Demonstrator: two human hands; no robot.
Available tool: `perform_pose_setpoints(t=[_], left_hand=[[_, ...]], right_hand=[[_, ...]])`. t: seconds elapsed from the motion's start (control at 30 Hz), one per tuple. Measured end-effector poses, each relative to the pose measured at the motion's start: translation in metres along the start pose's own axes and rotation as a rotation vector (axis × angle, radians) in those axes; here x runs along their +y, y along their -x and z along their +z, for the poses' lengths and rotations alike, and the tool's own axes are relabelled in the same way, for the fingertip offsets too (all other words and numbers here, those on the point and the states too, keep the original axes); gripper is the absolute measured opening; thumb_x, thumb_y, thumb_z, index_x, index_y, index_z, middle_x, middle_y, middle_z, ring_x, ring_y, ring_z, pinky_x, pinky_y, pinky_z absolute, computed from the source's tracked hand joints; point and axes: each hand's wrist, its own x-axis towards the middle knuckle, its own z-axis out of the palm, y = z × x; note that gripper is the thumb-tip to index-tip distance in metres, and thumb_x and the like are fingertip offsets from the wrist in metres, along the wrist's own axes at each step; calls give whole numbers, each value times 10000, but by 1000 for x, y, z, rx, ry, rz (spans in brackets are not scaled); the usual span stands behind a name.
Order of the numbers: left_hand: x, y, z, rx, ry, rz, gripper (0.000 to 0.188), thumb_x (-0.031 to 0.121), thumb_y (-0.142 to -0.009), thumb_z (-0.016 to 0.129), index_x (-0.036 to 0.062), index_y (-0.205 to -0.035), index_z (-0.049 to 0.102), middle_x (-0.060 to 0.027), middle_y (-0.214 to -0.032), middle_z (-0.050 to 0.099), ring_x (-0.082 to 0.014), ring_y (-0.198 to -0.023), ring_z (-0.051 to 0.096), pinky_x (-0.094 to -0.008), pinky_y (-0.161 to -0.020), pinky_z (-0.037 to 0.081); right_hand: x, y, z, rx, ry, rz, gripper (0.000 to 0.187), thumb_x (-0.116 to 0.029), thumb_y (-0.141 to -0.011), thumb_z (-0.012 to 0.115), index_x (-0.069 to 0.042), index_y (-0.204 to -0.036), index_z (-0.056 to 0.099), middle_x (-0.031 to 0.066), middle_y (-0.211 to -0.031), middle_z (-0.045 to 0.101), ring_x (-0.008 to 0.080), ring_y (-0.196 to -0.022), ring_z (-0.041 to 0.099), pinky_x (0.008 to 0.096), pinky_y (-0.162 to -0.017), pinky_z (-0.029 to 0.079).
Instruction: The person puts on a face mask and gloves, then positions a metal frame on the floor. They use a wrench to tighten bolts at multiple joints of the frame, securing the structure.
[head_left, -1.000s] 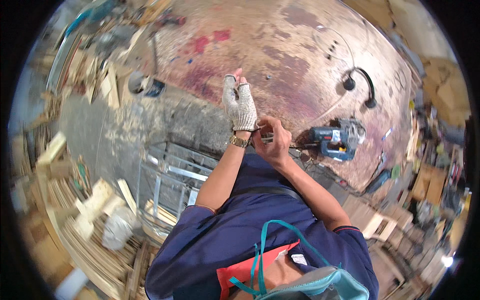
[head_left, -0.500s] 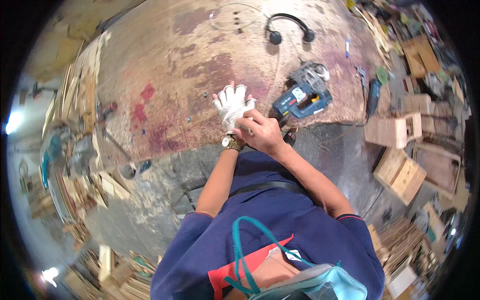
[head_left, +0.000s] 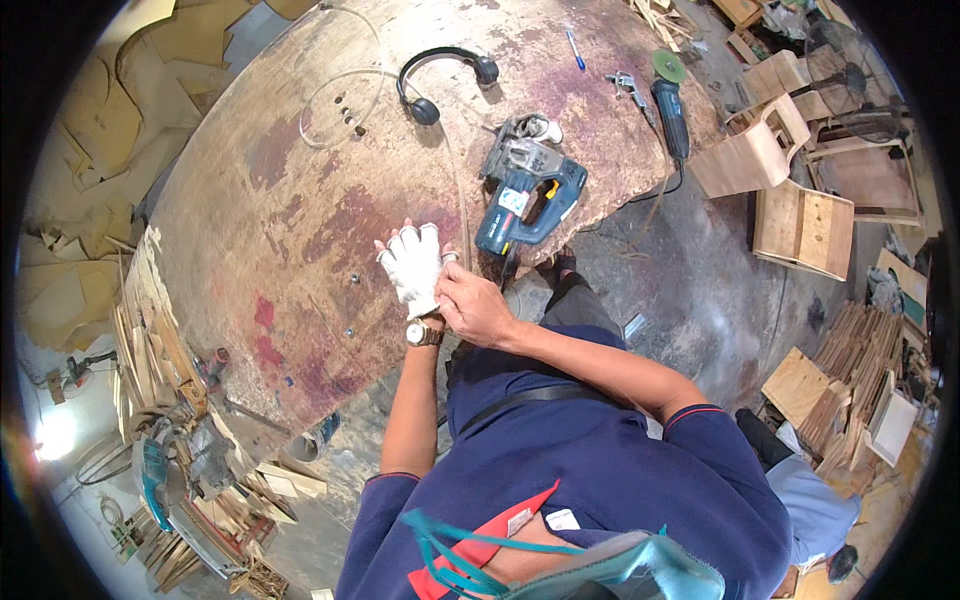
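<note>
My left hand [head_left: 408,262] wears a white fingerless work glove [head_left: 415,283] and is held above the worn wooden tabletop [head_left: 300,250], palm down with fingers spread. Bare fingertips stick out past the glove's cut ends. On that wrist sits a gold-coloured watch [head_left: 417,332]. My right hand [head_left: 474,303] is bare, its fingers pinched on the glove's edge near the left wrist. A blue jigsaw [head_left: 530,195] lies on the table just beyond my right hand, its metal base turned away from me.
Farther back lie a black headset [head_left: 424,110], a blue pen [head_left: 576,50], an air blow gun [head_left: 628,88] and an angle grinder [head_left: 671,115] with a green disc. Wooden boxes [head_left: 803,228] stand at right. A miter saw [head_left: 155,478] stands at left. Another person's light-blue sleeve [head_left: 815,505] shows at lower right.
The view has swung right, so the table and tools sit farther left. My right fingers have moved from the back of the glove to its edge by the wrist.
</note>
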Motion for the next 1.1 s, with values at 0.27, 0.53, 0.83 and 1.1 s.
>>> perform_pose_setpoints(t=[0.27,0.53,0.83,1.1], left_hand=[[43,16,30,-126,411,-126,406,380,-927,685,138,-1254,683,-118,-1226,686,-310,-1178,619,-527,-1135,376],[117,30,-48,-24,481,-511,305,259,-928,729,84,-1179,725,-113,-1054,711,-331,-990,665,-444,-915,471],[224,-19,-110,196,883,-828,227,64,-944,739,15,-1166,733,-96,-970,711,-217,-912,674,-347,-858,523],[210,-30,-142,327,792,-658,292,173,-928,745,40,-1186,712,-175,-1051,693,-378,-965,684,-431,-887,514]], right_hand=[[43,-39,-80,-79,-384,215,273,-269,-873,783,-22,-826,677,123,-803,616,289,-663,622,399,-605,491],[240,-118,-196,394,467,123,439,-334,-905,749,-6,-1179,645,231,-1288,606,406,-1174,605,494,-968,497],[242,-160,-250,36,-269,251,366,-298,-999,649,6,-1202,675,160,-980,743,253,-907,704,409,-831,534],[120,-89,-233,-583,-520,3,300,-241,-996,637,13,-1156,642,104,-972,666,172,-903,610,328,-829,487]])
